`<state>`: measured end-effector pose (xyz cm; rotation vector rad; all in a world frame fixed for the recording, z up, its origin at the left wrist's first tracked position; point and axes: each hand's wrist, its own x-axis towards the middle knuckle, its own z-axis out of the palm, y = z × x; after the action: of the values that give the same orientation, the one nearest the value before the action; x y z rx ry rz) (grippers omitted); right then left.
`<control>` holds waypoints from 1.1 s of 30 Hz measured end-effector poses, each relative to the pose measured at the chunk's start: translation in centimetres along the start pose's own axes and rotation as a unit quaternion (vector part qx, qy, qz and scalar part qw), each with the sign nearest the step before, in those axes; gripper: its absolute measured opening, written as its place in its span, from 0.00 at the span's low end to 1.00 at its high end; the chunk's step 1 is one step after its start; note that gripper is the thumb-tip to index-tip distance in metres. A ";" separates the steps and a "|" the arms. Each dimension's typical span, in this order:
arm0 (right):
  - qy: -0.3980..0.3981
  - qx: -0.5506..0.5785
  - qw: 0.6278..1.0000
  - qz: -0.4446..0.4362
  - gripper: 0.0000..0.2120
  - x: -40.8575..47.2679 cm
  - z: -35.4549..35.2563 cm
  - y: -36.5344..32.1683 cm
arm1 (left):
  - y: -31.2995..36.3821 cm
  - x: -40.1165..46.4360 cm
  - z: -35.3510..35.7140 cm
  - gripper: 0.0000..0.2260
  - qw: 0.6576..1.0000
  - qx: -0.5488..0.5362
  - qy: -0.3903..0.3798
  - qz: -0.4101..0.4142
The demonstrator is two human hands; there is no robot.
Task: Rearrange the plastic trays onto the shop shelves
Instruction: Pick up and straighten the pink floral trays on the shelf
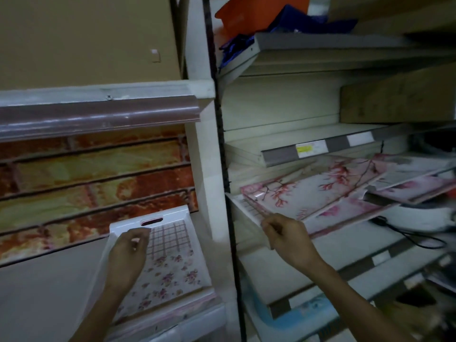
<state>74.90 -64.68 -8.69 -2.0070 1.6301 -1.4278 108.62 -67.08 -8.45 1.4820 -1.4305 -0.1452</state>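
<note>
White shop shelves [320,245] in dim light; yellow price label [304,149], unreadable; left hand [129,253] grips a floral tray [172,262]; right hand [286,233] pinches the blossom tray [308,191] edge.

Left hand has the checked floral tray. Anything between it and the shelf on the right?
Yes. The white upright post stands between the checked floral tray in the left hand and the right shelf. That shelf already holds blossom trays, whose near edge the right hand grips.
</note>
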 end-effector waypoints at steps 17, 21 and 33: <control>-0.007 0.047 0.999 0.025 0.05 -4.2 -14.1 5.7 | 20.1 -4.7 18.0 0.03 0.941 -0.096 -0.228 0.233; 0.014 0.035 0.998 0.056 0.05 -4.6 -16.7 7.6 | 22.4 -4.1 22.4 0.08 0.910 0.025 -0.289 0.297; 0.076 -0.007 0.992 0.097 0.06 -1.2 -19.4 10.6 | 24.5 -3.5 29.0 0.13 0.809 0.261 -0.312 0.425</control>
<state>53.42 -59.92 -6.21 -1.7267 1.8437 -1.5307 71.31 -74.80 -6.61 1.0703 -2.7239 0.3915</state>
